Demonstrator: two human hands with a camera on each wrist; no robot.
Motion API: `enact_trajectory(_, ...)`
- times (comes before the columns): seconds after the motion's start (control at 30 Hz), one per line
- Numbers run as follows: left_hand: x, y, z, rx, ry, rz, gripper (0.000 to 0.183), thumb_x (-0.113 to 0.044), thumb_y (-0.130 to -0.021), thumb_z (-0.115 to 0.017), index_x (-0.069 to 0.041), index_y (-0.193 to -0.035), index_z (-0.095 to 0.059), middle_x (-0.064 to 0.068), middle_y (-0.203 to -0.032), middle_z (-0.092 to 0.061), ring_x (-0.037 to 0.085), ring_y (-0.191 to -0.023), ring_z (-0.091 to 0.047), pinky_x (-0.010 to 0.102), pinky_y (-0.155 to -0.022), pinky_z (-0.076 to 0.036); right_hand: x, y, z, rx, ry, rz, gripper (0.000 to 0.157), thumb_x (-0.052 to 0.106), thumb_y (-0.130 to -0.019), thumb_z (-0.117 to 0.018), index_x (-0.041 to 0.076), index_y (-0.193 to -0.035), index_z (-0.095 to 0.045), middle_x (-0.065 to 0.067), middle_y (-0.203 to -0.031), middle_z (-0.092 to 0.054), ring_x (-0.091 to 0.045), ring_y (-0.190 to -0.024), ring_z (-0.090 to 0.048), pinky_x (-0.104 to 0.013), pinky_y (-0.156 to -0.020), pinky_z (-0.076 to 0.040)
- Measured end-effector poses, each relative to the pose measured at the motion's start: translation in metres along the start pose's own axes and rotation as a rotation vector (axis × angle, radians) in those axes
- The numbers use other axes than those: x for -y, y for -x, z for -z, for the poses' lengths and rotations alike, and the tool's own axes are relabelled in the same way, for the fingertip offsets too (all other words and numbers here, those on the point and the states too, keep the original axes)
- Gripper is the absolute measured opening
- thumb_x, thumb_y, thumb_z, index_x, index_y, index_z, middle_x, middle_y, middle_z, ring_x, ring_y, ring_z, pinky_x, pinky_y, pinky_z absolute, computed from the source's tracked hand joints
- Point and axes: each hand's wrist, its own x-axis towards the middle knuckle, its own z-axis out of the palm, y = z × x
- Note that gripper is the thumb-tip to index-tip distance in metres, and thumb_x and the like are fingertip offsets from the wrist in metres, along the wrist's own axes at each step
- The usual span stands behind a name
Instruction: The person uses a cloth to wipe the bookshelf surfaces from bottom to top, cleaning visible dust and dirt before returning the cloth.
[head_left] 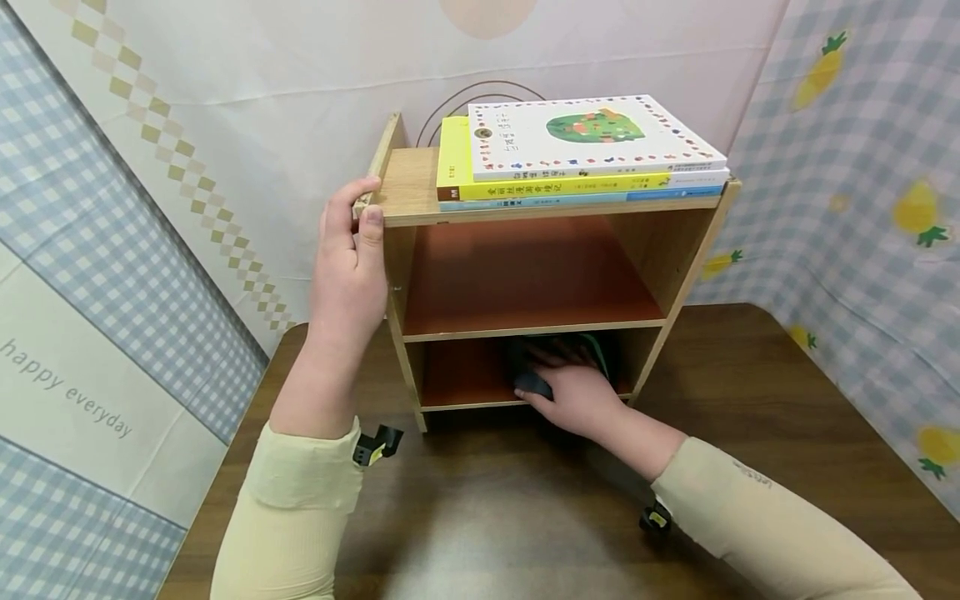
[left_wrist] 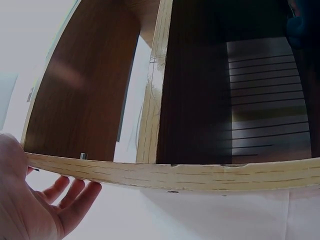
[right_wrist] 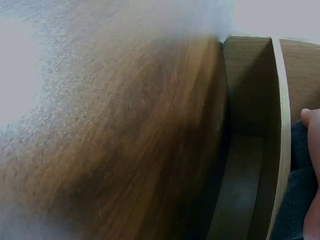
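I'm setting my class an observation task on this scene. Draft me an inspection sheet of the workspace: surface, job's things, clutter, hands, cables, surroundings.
Surface: brown wood-grain table, the unit standing on it.
Job's things: wooden shelf unit, upright; dark cloth in its lower compartment.
Clutter: stack of books lying flat on the unit's top, a white cover uppermost.
Left hand: grips the unit's upper left corner.
Right hand: reaches into the lower compartment, touching the cloth; its exact grip is too shadowed to tell.
Cables: nothing seen.
Surroundings: patterned fabric hanging behind and at both sides.
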Motion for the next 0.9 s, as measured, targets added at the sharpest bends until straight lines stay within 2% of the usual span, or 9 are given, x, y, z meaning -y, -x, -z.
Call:
enact_trajectory(0.27, 0.000, 0.001, 0.000, -0.009, 0.002, -0.015, 0.041, -0.045, -0.106, -0.040, -0.026, -0.141, -0.047, -0.001, -0.148, -0.041, 0.021, -0.115, -0.047, 0.040, -0.096, -0.039, 0.012, 0.001, -0.010, 0.003, 0.053, 0.000, 0.056, 0.054, -0.100, -0.047, 0.024, -0.147, -0.051, -0.002, -0.155, -0.040, -0.041, -0.143, -0.029, -0.064, -0.111, -0.021)
enact_trajectory(0.53, 0.000, 0.000, 0.000, -0.008, 0.002, -0.012, 0.040, -0.045, -0.106, -0.040, -0.029, -0.141, -0.048, -0.002, -0.148, -0.042, 0.021, -0.116, -0.048, 0.043, -0.096, -0.040, 0.034, -0.007, -0.019, 0.020, 0.091, 0.011, 0.056, 0.056, -0.101, -0.044, 0.025, -0.147, -0.051, -0.002, -0.154, -0.043, -0.041, -0.143, -0.030, -0.064, -0.110, -0.022)
enact_trajectory(0.9, -0.002, 0.000, 0.001, 0.001, -0.013, -0.001, 0.040, -0.046, -0.106, -0.038, -0.029, -0.141, -0.047, -0.002, -0.149, -0.040, 0.020, -0.115, -0.048, 0.043, -0.093, -0.041, 0.066, -0.022, -0.027, 0.035, 0.080, 0.032, 0.056, 0.057, -0.101, -0.041, 0.028, -0.149, -0.047, 0.000, -0.154, -0.041, -0.040, -0.143, -0.031, -0.064, -0.110, -0.022)
